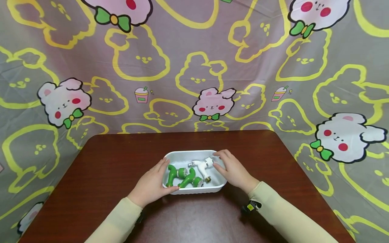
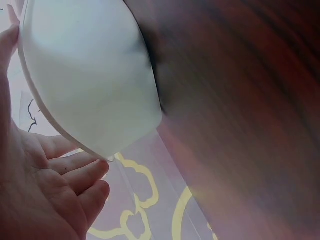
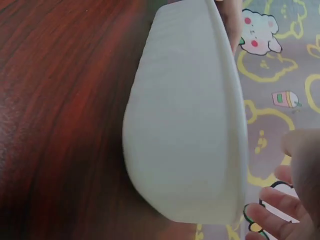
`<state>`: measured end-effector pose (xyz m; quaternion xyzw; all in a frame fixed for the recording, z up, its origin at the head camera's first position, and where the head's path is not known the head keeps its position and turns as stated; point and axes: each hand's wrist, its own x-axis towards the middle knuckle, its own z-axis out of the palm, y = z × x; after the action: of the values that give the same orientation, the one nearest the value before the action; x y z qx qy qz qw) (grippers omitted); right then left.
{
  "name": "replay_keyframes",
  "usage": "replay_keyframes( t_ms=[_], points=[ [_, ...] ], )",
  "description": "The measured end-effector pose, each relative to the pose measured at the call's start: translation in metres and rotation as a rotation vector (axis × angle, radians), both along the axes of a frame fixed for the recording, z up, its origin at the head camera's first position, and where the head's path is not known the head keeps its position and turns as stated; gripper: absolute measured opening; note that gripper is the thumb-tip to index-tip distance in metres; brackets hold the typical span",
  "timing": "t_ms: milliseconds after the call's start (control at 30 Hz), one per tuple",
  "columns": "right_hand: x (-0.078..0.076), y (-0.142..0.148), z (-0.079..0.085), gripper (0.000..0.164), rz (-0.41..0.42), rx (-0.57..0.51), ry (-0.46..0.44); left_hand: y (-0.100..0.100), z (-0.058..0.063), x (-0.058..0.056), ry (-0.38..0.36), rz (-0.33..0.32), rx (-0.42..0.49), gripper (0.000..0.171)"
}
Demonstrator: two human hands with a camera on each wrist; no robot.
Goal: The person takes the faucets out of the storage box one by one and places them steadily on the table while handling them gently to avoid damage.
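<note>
Tray [image 1: 197, 191] sits on the worktop [image 1: 121, 158], two taps [image 1: 172, 174] in it front left, third tap [image 1: 201, 166] back right, and there's a cloth [image 1: 170, 84] hanging behind.

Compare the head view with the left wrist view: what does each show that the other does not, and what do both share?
Only the head view: two green taps and a white tap inside the white tray. Only the left wrist view: the palm side of the left grip. Both: that tray, the left grip, the brown table and the patterned cloth.
</note>
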<state>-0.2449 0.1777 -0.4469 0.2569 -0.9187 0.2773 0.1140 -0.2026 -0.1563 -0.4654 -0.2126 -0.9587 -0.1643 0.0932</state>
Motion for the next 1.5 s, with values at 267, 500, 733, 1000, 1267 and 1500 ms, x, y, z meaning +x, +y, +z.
replay_keyframes(
  t_ms=[267,500,733,1000,1267,1500],
  points=[
    [0.004,-0.009,0.012,0.035,0.081,0.136,-0.036,0.001,0.001,0.001,0.005,0.004,0.006,0.112],
    [0.009,-0.018,0.016,0.032,0.144,0.232,-0.058,0.002,0.001,0.002,0.003,0.01,0.019,0.111],
    [0.015,-0.029,0.018,0.034,0.196,0.258,-0.04,0.002,0.001,0.002,-0.003,0.013,0.027,0.111],
    [0.024,-0.044,0.02,0.035,0.23,0.24,-0.074,0.001,0.001,0.002,-0.015,0.015,0.025,0.112],
    [0.025,-0.052,0.012,0.033,0.266,0.243,-0.051,0.002,0.0,0.003,-0.007,0.01,0.036,0.111],
    [0.023,-0.056,0.004,0.031,0.27,0.253,-0.047,0.001,0.0,0.003,-0.011,0.016,0.029,0.112]
  ],
)
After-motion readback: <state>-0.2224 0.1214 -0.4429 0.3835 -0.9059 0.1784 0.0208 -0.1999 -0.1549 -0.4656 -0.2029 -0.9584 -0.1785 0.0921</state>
